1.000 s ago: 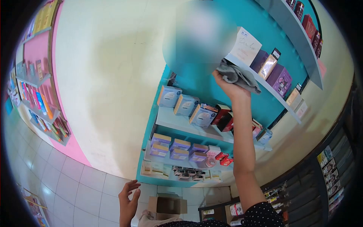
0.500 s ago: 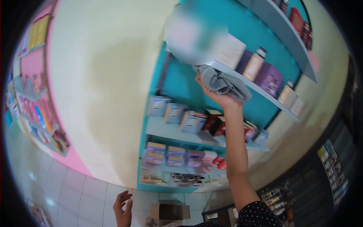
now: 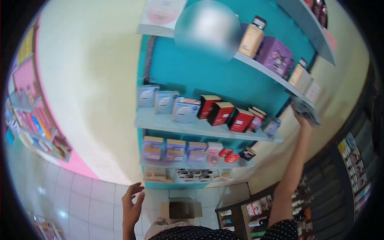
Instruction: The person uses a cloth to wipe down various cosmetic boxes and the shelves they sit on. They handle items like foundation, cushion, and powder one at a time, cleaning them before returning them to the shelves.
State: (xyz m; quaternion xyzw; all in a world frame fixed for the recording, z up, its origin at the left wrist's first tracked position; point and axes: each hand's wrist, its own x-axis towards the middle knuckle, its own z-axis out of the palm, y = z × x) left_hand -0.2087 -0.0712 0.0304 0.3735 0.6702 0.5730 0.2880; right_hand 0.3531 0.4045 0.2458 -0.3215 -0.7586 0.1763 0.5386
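My right hand is closed on a grey cloth and reaches up to the underside of the upper shelf, near its right end. Just above the cloth stand a pale box and a beige bottle with a dark cap. A small blue-white box sits on the shelf below, left of that hand. Low on the left, my left hand hangs in front of the wall and tiled floor, fingers apart and holding nothing.
Blue-white boxes and red-black boxes line the middle shelf. Lower down are purple boxes. An open cardboard box rests on the floor. A pink display is at left, and a dark rack at lower right.
My right hand has moved right and down with the cloth, from the shelf's middle to its right end. My left hand has shifted slightly up. The view has shifted too.
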